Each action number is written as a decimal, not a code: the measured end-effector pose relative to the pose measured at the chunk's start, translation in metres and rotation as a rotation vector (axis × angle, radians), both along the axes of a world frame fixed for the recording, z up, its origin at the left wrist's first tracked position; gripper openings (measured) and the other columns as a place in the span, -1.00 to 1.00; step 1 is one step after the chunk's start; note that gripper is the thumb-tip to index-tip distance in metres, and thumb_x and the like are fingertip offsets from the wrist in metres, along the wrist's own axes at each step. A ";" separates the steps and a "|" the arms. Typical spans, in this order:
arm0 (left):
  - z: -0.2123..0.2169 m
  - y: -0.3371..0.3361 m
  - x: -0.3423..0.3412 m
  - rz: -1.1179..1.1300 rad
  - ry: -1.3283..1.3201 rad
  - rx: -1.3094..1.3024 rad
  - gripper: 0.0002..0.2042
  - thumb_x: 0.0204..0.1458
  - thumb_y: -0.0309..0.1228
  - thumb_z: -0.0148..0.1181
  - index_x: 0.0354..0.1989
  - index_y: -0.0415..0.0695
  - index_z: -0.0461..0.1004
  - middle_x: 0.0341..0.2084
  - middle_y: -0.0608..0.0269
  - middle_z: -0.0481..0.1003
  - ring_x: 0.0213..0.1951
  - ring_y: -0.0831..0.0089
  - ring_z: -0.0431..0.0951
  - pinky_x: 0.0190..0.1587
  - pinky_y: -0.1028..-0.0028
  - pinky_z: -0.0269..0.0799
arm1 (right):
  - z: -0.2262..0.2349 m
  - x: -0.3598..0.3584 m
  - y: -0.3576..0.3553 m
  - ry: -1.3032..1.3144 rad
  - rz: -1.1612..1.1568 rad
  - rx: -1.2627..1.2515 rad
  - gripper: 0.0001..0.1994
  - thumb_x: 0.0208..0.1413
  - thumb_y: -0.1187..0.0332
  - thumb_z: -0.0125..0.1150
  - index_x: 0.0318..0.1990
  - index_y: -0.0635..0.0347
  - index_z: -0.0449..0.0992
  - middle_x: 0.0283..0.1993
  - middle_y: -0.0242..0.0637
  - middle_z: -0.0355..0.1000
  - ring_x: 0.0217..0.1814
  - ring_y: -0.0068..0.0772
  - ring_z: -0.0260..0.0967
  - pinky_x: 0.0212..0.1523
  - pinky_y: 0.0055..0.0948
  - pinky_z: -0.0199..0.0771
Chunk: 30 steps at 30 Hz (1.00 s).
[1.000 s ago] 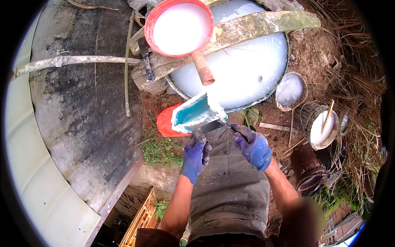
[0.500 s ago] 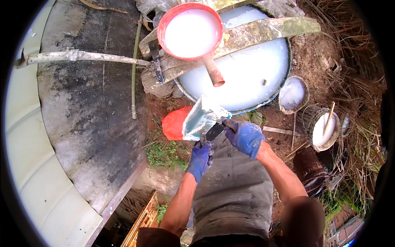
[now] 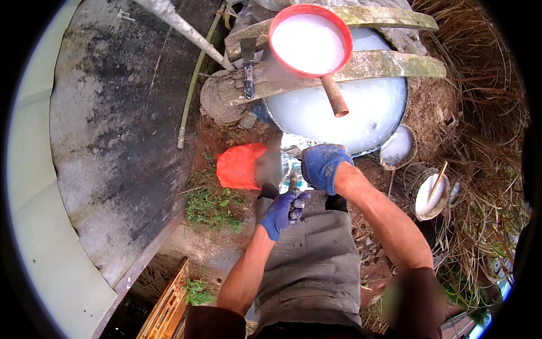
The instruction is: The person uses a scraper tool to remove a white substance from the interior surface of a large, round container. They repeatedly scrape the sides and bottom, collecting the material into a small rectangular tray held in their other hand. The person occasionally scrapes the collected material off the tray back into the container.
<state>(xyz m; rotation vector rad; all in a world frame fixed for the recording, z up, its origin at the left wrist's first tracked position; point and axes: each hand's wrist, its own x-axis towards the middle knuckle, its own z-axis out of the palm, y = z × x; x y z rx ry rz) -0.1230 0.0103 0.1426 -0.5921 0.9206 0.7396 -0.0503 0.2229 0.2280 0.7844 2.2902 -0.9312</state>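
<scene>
Here our left hand [image 3: 282, 208] has its fingers clamped on a dark handle [image 3: 293, 181]; our right hand [image 3: 323, 165] curls its fingers on the blurred tray [image 3: 285, 164], beside the white-filled tub [image 3: 344, 113].

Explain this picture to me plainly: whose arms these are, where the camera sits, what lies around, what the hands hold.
No machine here: a person wears a fisheye camera on the head, looking down, so straight edges bend. Both hands wear blue gloves. The left hand grips a dark handle; what it belongs to is too blurred to tell. The right hand reaches toward the big barrel of white liquid. Across the barrel lie wooden planks bearing a red basin of the same white liquid. Small bowls of it sit on the straw, right.
</scene>
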 end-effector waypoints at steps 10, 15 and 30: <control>-0.009 -0.016 -0.024 0.104 -0.231 0.133 -0.65 0.36 -0.20 -0.18 -0.07 -0.21 0.45 -0.65 0.59 0.24 -0.72 0.72 0.12 -0.71 0.66 0.05 | 0.009 -0.093 -0.016 -0.372 0.315 0.076 -0.81 -0.01 0.31 0.21 -0.31 0.17 0.69 -0.29 -0.04 0.61 -0.20 -0.01 0.62 -0.14 -0.13 0.59; -0.007 -0.014 -0.015 0.173 -0.252 0.201 -0.66 0.36 -0.16 -0.16 -0.08 -0.18 0.44 -0.67 0.61 0.24 -0.74 0.72 0.12 -0.73 0.65 0.04 | -0.007 -0.073 -0.037 -0.298 0.241 0.136 -0.80 0.08 0.26 0.12 -0.29 0.08 0.65 -0.34 0.01 0.57 -0.24 0.10 0.57 -0.21 -0.03 0.55; 0.014 0.021 0.071 0.014 0.074 -0.033 -0.75 0.28 -0.19 -0.12 -0.27 -0.06 0.42 -0.67 0.50 0.25 -0.71 0.62 0.13 -0.70 0.53 0.00 | 0.022 0.001 0.006 -0.205 0.265 0.095 -0.78 0.16 0.26 0.07 -0.29 0.13 0.62 -0.38 -0.02 0.57 -0.29 0.08 0.57 -0.24 -0.05 0.56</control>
